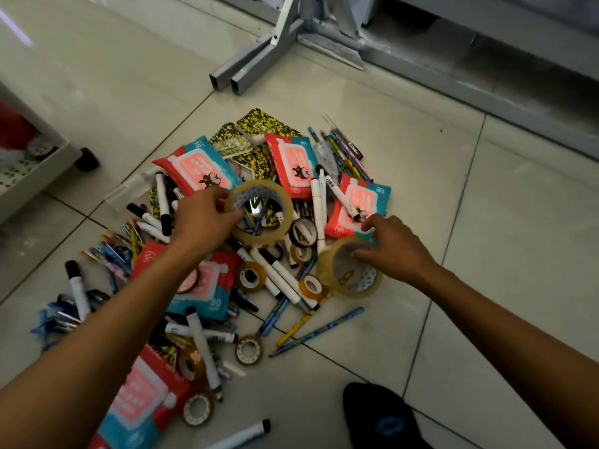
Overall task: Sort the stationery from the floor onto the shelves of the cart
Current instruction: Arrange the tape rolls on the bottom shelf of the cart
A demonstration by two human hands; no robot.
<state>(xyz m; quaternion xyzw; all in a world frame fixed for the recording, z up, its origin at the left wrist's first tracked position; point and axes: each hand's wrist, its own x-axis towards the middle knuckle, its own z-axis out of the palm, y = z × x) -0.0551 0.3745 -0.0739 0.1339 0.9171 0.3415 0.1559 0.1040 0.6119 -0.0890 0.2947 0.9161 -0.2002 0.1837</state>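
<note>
Meanwhile, left hand (202, 218): fingers pinch large tape roll (259, 212) beside pile.
Right hand (393, 246): fingertips hooked into second tape roll (351, 270).
Handling: probably light, stiff; rim-grip.

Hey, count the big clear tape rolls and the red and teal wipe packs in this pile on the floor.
Big clear tape rolls: 2, one gripped by the left hand, one gripped by the right hand
Wipe packs: 5
Total: 7
</note>
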